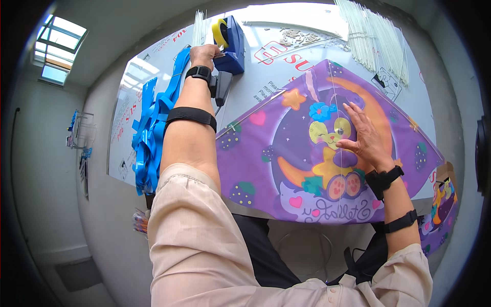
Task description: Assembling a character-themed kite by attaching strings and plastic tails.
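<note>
A purple kite (245, 169) with a cartoon bunny lies face up across the table before me. Thin rods run along its upper edges, and another thin line goes down its middle. Over the bunny picture, my right hand (365, 140) rests with fingers and thumb spread, holding nothing. My left hand (203, 55) reaches to the blue tape dispenser (235, 46), its fingers pinched at the front end, where a bit of clear tape shows. The yellow-cored tape roll (220, 33) sits in the dispenser.
Blue ribbon strips (153, 128) hang in a bundle over the table's left side. White rods (363, 36) lie at the far right, with small pale tube pieces (299, 38) beside them. Another printed kite (440, 220) hangs by the right edge. The white table (255, 84) carries red print.
</note>
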